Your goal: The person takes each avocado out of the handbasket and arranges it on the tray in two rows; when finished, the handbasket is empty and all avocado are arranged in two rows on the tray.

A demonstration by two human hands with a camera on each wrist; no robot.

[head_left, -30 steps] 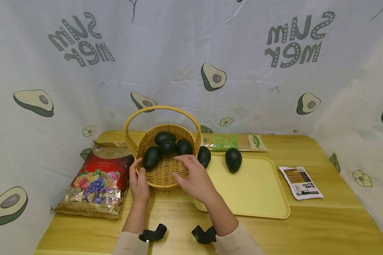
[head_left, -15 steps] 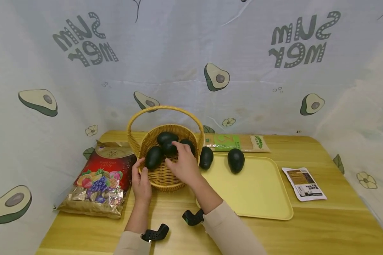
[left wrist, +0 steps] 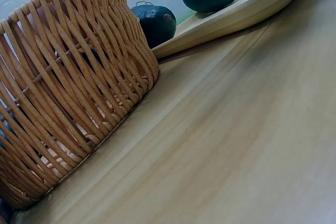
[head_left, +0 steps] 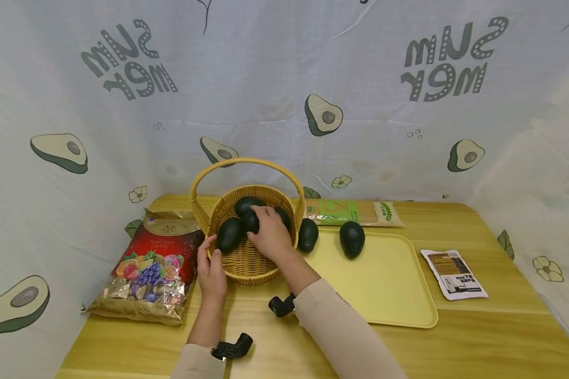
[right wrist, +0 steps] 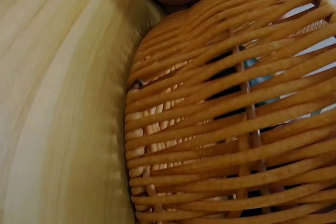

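Note:
A yellow wicker basket with a tall arched handle holds several dark green avocados. My left hand holds the basket's left front rim, thumb and fingers at its edge. Inside, my right hand grips the middle avocado, thumb on the near side and fingers over the top. Close by lie a front-left avocado, a back avocado and a right one, partly behind the hand. The right wrist view shows the basket's woven side up close.
A yellow tray to the right bears two avocados, one at its left edge and another. A noodle packet lies behind it. A candy bag is at left, a white pouch at right.
My right hand has moved left and deeper into the basket, from its right front side onto the middle avocado, and its fingers have closed on it. My left hand stays at the rim.

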